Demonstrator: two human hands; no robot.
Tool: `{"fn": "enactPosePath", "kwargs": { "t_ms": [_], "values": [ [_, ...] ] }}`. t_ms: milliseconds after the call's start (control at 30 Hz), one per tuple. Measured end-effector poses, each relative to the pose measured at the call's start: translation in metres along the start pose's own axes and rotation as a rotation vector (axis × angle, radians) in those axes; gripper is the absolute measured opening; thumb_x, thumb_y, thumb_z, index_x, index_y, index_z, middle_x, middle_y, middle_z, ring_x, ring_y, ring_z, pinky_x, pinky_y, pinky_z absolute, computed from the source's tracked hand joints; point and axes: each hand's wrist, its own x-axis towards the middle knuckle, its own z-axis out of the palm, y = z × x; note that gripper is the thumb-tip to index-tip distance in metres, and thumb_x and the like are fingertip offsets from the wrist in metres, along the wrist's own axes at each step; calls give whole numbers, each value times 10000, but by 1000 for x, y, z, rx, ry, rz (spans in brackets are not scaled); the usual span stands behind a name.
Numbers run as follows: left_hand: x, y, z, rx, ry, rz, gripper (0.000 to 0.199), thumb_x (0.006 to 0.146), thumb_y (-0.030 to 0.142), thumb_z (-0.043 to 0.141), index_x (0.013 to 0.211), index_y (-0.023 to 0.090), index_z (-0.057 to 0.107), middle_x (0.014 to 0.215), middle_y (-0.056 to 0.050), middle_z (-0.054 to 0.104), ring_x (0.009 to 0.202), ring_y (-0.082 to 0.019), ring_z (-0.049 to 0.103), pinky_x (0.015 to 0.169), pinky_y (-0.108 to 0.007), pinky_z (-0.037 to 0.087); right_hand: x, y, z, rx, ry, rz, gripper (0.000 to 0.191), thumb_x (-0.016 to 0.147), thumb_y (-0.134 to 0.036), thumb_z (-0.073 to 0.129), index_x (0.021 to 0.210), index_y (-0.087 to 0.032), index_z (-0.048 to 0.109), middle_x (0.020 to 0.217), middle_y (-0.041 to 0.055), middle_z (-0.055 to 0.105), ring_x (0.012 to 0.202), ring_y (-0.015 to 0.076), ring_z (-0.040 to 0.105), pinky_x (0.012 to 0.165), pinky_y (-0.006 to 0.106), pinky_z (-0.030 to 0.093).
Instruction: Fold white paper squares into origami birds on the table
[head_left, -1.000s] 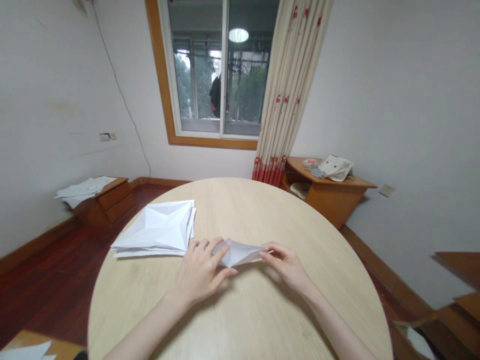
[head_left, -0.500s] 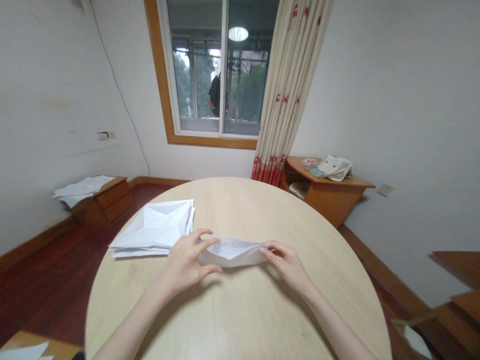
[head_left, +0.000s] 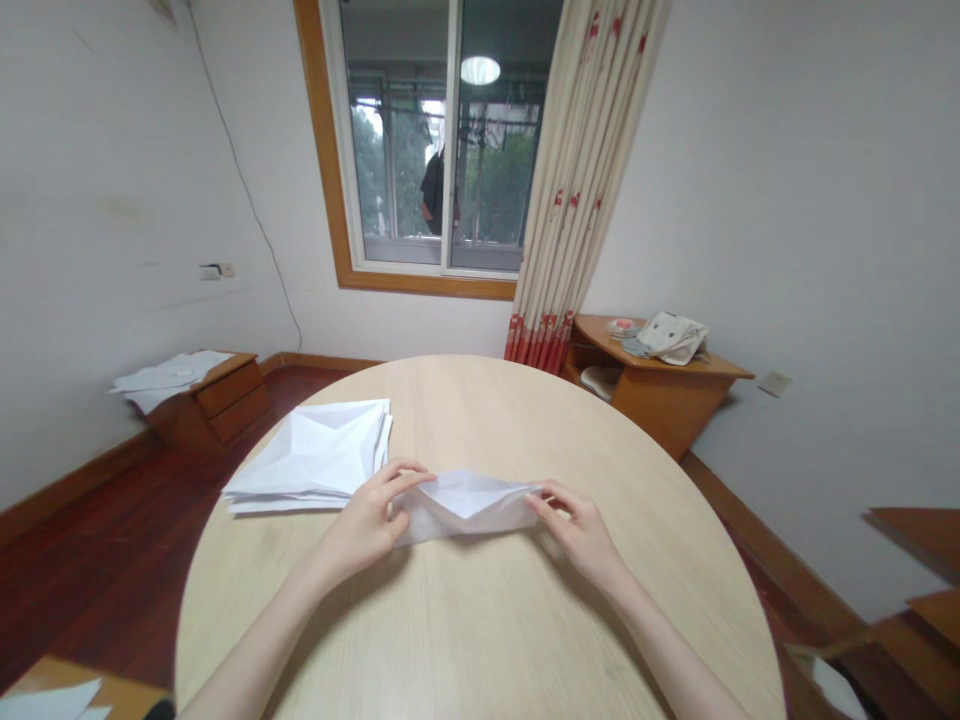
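Observation:
A folded sheet of white paper point(head_left: 476, 505) is held between my two hands over the round wooden table point(head_left: 480, 620). Its upper edge gapes a little, with a V-shaped dip in the near side. My left hand point(head_left: 379, 515) is closed on the paper's left end, thumb and fingers pinching it. At the other end, my right hand point(head_left: 574, 520) grips the corner between thumb and fingers. To the left of my left hand lies a stack of creased white paper sheets point(head_left: 311, 450), the top one showing star-like folds.
Loose papers lie on a low drawer cabinet point(head_left: 229, 395) at the left. A corner desk point(head_left: 664, 395) with a cloth bag point(head_left: 673, 337) stands beyond the table, beside the curtain point(head_left: 577, 190). More paper point(head_left: 52, 700) lies on a surface at bottom left.
My left hand's spread thumb and fingers have closed on the left end of the folded paper. My right hand has kept its grip. The view has shifted slightly.

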Motion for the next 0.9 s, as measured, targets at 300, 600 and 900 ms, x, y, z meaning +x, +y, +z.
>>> {"fn": "enactPosePath", "kwargs": {
  "t_ms": [300, 600, 900],
  "values": [
    [-1, 7, 12, -139, 120, -44, 595, 685, 45, 423, 1242, 205, 561, 1200, -69, 607, 1138, -219, 553, 985, -377, 437, -3, -5, 0, 23, 4, 12, 305, 839, -448, 558, 896, -182, 694, 896, 82, 709, 812, 203, 636, 728, 303, 508],
    [-1, 4, 38, -580, 256, -319, 489, 753, 277, 610, 1219, 156, 524, 1125, -106, 645, 998, -206, 638, 879, -350, 508, -4, -1, 2, 45, 84, -49, 239, 803, -388, 613, 922, -192, 684, 882, 79, 708, 785, 209, 645, 721, 334, 532],
    [-5, 13, 42, -631, 209, -350, 434, 860, 469, 564, 1170, 173, 630, 1245, -111, 613, 1126, -263, 575, 989, -397, 416, -8, -14, 11, 19, 90, -170, 129, 835, -317, 596, 830, -210, 668, 802, 52, 673, 716, 174, 602, 632, 287, 493]
  ]
}}
